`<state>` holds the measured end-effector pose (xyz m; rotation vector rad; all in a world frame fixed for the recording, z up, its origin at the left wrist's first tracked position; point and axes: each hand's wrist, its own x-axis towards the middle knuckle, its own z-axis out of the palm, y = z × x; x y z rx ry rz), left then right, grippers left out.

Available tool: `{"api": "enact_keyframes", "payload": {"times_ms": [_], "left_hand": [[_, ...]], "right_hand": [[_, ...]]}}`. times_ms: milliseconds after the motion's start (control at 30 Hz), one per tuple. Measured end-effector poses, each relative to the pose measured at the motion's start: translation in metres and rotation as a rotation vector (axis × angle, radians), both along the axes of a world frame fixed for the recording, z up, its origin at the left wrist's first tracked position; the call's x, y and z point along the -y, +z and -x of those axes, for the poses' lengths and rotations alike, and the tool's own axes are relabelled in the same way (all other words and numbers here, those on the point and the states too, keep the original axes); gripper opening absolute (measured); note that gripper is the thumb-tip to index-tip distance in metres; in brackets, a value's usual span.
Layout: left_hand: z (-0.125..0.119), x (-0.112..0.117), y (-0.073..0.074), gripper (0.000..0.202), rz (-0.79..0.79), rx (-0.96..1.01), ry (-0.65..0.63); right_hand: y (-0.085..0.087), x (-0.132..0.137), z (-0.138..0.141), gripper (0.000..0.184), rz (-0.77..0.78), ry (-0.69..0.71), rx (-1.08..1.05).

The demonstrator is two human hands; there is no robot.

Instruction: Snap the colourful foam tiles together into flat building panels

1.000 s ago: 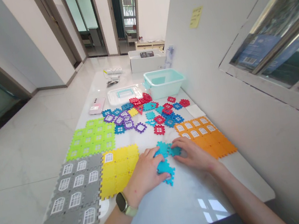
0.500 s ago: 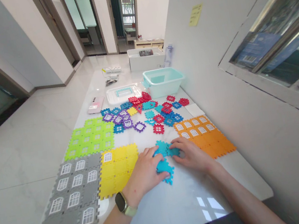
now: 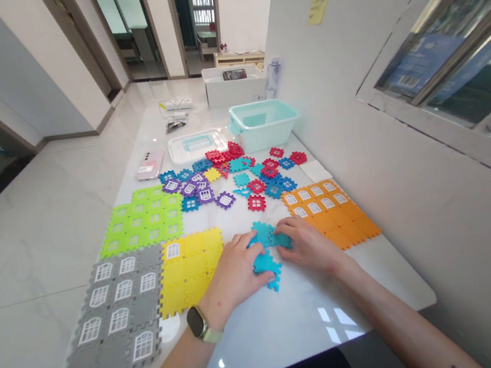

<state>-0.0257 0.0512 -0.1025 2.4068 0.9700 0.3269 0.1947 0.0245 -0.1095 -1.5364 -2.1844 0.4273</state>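
Several turquoise interlocking tiles [image 3: 266,261] lie on the table in front of me, some edges joined. My left hand [image 3: 236,267] rests on their left side, fingers curled over the tiles and thumb at the lower one. At the right side, my right hand [image 3: 305,243] pinches a turquoise tile [image 3: 281,239] against the upper tile; whether its teeth are fully seated I cannot tell. My fingers partly cover the tiles. Close by on the left is a joined yellow tile sheet [image 3: 193,273], and to the right an orange tile sheet [image 3: 332,215].
Grey [image 3: 117,316] and green [image 3: 142,219] tile sheets lie at the left. Beyond my hands are loose red, blue and purple tiles [image 3: 204,195]. Farther back stand a mint bin [image 3: 267,134], its white lid [image 3: 197,146], a phone [image 3: 150,165] and a white box [image 3: 233,91]. A wall borders the right.
The view has tilted slightly, so everything sits a little higher. Both hands stay on the turquoise tiles, with only small finger movement.
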Motion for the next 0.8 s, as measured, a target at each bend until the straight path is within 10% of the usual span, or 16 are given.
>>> {"api": "enact_keyframes", "payload": {"times_ms": [267, 533, 800], "left_hand": [[-0.001, 0.0, -0.003, 0.036, -0.025, 0.006, 0.018], [0.003, -0.003, -0.006, 0.039, -0.061, 0.012, -0.003], [0.004, -0.006, -0.002, 0.038, -0.043, -0.01, 0.021]], "right_hand": [[0.015, 0.001, -0.012, 0.03, -0.017, -0.057, -0.019], [0.014, 0.004, -0.012, 0.04, 0.111, 0.244, -0.21], [0.002, 0.006, -0.006, 0.032, 0.137, 0.262, -0.146]]}}
